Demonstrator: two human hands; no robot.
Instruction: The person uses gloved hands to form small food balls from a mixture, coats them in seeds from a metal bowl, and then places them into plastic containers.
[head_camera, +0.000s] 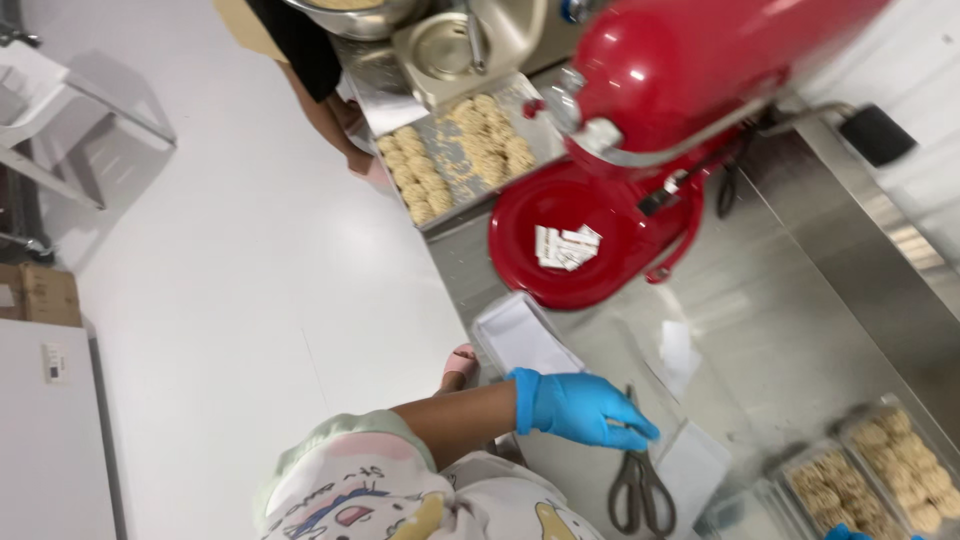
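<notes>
Left hand (580, 408), gloved, fingers loosely curled and resting on the scissors (640, 480) on the steel counter (780, 330); rigid, slick metal, best lifted by the handle loops; right hand's grip can't be told.

We have one head-worn view, looking steeply down and tilted over a steel counter (760, 330) and white floor (260, 260), close above the gloved left hand (580, 408); the red stand mixer (640, 130) lies farther off.

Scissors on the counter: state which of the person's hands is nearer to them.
Left. The left hand in its blue glove rests just above the scissors, at the blades. The right hand barely shows at the bottom edge, by the clear cookie trays.
</notes>
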